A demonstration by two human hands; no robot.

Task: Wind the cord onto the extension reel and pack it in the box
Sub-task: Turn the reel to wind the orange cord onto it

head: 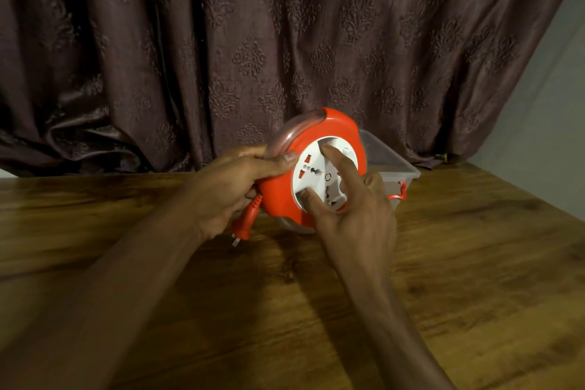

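**Winding nearly done, box waiting behind**

I hold the reel (pixel 311 168) up off the table (pixel 474 263), tilted so its socket face looks back at me. My left hand (pixel 231 190) clamps the red rim on its left side, thumb on the front and the other fingers wrapped behind, which keeps the housing from spinning. My right hand (pixel 357 209) is spread over the white hub (pixel 319 177): the forefinger presses near the top of the disc and the thumb near the bottom, the remaining fingers loosely curled below. That grip suits turning the hub to draw cord in, as I judge it.

Little cord seems left outside. The plug (pixel 242 229) hangs just under my left palm on a short red stub, its metal pins pointing down toward the table, so I reckon the winding is almost finished.

The reel is a smooth, glossy plastic round with a wavy red front and a clear, domed back shell. The hub is matte white, with socket holes and red shutters. The box (pixel 395 161) stands just behind the reel against the curtain (pixel 285 41); it is clear, thin-walled plastic, open-topped, with a red latch at its near end. The table is dark, grained wood with a dull sheen; the curtain is heavy brown cloth with an embossed pattern.
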